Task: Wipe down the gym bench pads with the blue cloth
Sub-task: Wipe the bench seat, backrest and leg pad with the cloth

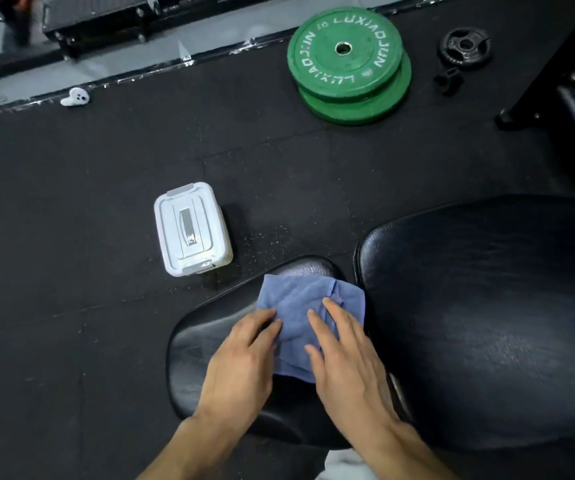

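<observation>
The wiping is under way on the smaller seat pad [209, 344], low in the centre of the frame, where the blue cloth [308, 310] lies folded and spread over the pad's upper right part, close to the gap before the larger back pad [486, 323] at the right. Both hands press it flat: the left hand [244, 362] rests with straight fingers on the cloth's lower left edge, the right hand [344, 358] lies with extended fingers across its middle, and neither grasps it. The cloth is roughly rectangular, its long axis running from the lower centre up toward the pad's narrow end at upper centre, slightly tilted. The seat's lower left looks not yet covered by the cloth, so the next move probably calls for sliding it there under steady pressure, then shifting to the back pad. A white lidded box [192, 230] sits on the floor at upper left of the seat.
</observation>
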Demonstrator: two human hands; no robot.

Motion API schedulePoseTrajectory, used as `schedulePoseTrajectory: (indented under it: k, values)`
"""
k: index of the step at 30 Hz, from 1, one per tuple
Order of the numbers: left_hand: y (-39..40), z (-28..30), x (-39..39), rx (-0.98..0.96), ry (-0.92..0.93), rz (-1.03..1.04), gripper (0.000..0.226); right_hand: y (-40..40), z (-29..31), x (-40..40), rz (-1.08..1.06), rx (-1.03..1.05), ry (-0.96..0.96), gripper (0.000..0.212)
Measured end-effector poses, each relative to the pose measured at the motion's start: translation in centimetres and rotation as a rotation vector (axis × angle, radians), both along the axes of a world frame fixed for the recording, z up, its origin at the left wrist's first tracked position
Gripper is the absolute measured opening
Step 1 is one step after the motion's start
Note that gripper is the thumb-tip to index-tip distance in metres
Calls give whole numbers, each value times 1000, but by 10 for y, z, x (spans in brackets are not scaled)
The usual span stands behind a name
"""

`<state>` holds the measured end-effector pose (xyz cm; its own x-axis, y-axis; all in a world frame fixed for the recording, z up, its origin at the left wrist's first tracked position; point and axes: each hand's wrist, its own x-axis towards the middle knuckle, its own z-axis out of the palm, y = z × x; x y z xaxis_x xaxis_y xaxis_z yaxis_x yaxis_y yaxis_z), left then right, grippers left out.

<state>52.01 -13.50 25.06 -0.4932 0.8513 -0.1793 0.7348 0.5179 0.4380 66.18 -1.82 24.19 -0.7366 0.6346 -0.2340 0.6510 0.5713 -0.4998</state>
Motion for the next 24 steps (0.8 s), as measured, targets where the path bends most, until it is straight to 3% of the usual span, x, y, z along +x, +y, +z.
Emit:
schedulePoseTrajectory:
  k: [7, 11, 17, 21, 24]
  values:
    - [0, -10, 7, 21, 52, -105, 57, -20, -12, 0, -76, 210, 8, 66]
    - [0, -12, -6, 35, 55, -164, 45, -37, -7, -5, -209, 184, -25, 61]
    - [-13, -21, -36, 52, 54, -452, 52, -71, 7, -8, -370, 199, -92, 61]
    - [-6, -11, -58, 83, -80, -466, 49, -73, 9, -35, -477, 340, -96, 48]
    - [0, -12, -81, 112, -140, -386, 51, -70, 5, -61, -492, 355, -58, 49]
